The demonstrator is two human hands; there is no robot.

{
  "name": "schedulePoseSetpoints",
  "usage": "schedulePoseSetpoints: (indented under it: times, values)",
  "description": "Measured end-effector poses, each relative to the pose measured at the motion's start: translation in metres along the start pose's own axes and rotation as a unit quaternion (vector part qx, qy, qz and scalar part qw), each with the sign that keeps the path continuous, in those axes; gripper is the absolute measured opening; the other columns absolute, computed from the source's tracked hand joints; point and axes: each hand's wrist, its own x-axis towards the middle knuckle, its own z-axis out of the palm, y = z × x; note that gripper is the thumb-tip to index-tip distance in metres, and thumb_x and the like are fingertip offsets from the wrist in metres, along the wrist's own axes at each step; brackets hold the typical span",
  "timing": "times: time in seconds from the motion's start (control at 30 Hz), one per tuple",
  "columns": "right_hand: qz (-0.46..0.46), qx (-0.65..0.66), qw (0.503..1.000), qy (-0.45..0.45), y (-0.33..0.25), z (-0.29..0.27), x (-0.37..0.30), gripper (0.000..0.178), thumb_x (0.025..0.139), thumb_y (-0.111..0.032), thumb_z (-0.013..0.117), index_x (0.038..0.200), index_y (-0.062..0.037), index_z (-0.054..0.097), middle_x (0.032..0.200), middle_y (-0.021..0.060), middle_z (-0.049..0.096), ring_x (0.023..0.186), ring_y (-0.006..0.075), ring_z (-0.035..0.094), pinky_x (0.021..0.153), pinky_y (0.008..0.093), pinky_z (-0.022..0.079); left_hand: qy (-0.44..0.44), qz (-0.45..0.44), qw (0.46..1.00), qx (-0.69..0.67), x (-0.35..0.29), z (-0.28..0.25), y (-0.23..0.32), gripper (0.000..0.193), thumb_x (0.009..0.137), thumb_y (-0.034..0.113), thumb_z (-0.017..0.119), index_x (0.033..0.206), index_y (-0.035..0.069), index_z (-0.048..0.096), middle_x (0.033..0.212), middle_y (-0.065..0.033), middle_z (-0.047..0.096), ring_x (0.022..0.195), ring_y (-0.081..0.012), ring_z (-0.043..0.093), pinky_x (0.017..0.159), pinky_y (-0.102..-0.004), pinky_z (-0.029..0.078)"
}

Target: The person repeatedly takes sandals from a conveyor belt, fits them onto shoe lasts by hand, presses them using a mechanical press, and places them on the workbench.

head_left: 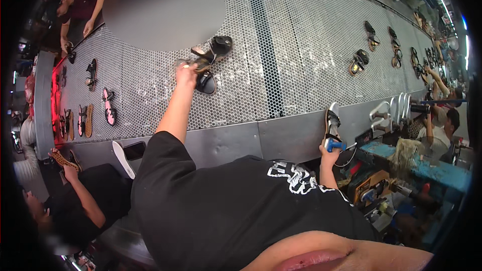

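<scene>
My left hand (pixel 187 75) reaches over the perforated metal conveyor bed (pixel 221 100), its fingers closed on the near end of a tan-soled sandal (pixel 202 63). Touching or overlapping that one are a black sandal (pixel 221 46) and another black sandal (pixel 206 83); exactly how they overlap is hard to make out. Close to my body on the right, my right hand (pixel 328 156) is wrapped round the near end of a black-strapped sandal (pixel 331 123), which points away from me over the metal edge. A blue piece (pixel 334 144) sits at its heel end; I cannot tell what it is.
Pink-lined sandals (pixel 109 113) and other sandals lie at the left. More black sandals (pixel 359 62) stand at the right. A white sole (pixel 123 159) and a dark flat object (pixel 134 150) rest on the metal ledge. Co-workers sit on both sides. White metal handles (pixel 391 110) rise at right.
</scene>
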Motion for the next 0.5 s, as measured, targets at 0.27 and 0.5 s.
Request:
schedulePoseSetpoints:
  times: [0.27, 0.5]
  values:
    - [-0.018, 0.299, 0.954, 0.005, -0.094, -0.019, -0.037, 0.058, 0.072, 0.011, 0.061, 0.126, 0.0018, 0.043, 0.118, 0.0087, 0.051, 0.107, 0.0191, 0.052, 0.096, 0.0323, 0.039, -0.462, -0.419, 0.766, 0.159, -0.334, 0.125, -0.153, 0.046, 0.074, -0.006, 0.067, 0.117, 0.005, 0.054, 0.096, -0.0068, 0.062, 0.085, -0.0221, 0.063, 0.078, -0.0352, 0.054]
    - [-0.174, 0.22, 0.959, -0.037, -0.107, -0.117, -0.079, 0.049, 0.065, 0.0, 0.067, 0.107, -0.0076, 0.044, 0.135, 0.0164, 0.047, 0.125, 0.0252, 0.041, 0.106, 0.0378, 0.028, -0.392, -0.371, 0.841, -0.028, -0.31, 0.268, -0.218, 0.025, 0.081, 0.002, 0.048, 0.105, -0.005, 0.052, 0.1, -0.0171, 0.059, 0.096, -0.0275, 0.059, 0.086, -0.0401, 0.049]
